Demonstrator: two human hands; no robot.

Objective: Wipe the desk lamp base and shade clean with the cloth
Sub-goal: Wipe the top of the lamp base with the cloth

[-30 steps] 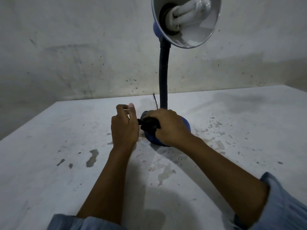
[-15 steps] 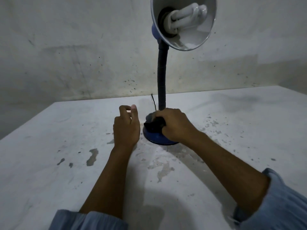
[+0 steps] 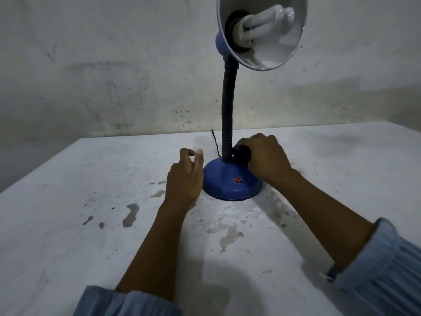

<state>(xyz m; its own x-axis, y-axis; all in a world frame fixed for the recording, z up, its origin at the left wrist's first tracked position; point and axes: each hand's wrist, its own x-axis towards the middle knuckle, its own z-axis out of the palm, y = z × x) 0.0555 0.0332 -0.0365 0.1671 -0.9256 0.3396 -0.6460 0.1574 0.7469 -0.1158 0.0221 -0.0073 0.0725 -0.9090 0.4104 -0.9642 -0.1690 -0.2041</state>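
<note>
The right hand (image 3: 266,158) clenches the dark cloth (image 3: 242,154) against the upright gooseneck's (image 3: 227,119) right side atop the blue base (image 3: 230,185); the left hand (image 3: 185,176) rests released, just left.

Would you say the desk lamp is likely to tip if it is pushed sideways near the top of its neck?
Probably somewhat. The shade is large and leans out to one side of the slim neck, so weight sits high. The blue base is wide and flat on the table, which should resist. The ribbed neck looks bendable, so it may flex first.
</note>
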